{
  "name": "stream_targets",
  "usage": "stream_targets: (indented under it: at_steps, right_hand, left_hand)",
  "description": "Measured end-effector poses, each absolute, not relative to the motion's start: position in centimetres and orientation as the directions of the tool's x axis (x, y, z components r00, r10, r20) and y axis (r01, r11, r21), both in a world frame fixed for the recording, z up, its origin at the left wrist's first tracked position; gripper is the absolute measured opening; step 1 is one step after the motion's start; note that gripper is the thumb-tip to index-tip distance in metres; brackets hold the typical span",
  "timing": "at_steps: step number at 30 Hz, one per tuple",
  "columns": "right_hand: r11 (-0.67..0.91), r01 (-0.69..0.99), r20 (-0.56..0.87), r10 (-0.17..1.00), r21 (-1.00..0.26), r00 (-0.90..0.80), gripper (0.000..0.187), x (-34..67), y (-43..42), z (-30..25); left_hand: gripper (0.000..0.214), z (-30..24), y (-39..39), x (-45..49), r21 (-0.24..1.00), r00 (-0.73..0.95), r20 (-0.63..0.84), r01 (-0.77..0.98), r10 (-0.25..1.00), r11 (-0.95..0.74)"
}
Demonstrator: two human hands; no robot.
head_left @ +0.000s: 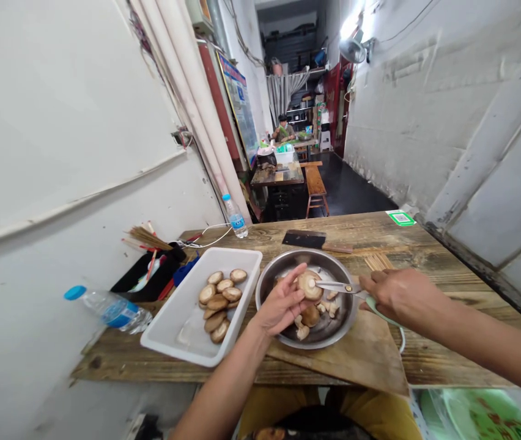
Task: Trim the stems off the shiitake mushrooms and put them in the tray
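My left hand [284, 305] holds a mushroom [309, 286] over a round steel bowl [267, 269], its pale underside and stem facing up. The fingers are closed on the cap. In my right hand [393, 292] is a pair of scissors [340, 286], gripped by the handles, with the blades pointing left and their tips at the mushroom's stem. Inside the bowl lie a brown mushroom [310, 316] and several cut stems [331, 307]. To the left stands a white plastic tray [173, 333] with several mushroom caps [217, 302], most of them gathered toward its right side.
A wooden board [361, 357] lies partly under the bowl. Behind the bowl rests a cleaver [306, 239], near wooden skewers [378, 261]. Water bottles [118, 313] and a black box [145, 281] are at the left. A person [283, 129] sits at a far table.
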State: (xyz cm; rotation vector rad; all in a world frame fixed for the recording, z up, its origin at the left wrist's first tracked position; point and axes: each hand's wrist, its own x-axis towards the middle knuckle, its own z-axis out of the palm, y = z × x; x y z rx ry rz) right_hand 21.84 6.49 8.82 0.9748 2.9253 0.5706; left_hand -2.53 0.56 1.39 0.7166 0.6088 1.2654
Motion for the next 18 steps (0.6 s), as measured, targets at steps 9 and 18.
stream_targets:
  at_steps: [9,18]
  right_hand:
    - [0.674,0.724,0.009,0.731,0.148,-0.682,0.034,22.5,3.9,8.5]
    - [0.654,0.736,0.095,0.732,0.176,-0.674,0.033,21.6,3.6,8.7]
  left_hand:
    - [0.063,0.9,1.1,-1.5,0.811,-0.034,0.227,-0.547,0.973,-0.208]
    - [0.072,1.0,1.6,-0.4,0.873,-0.154,0.345,-0.31,0.926,-0.377]
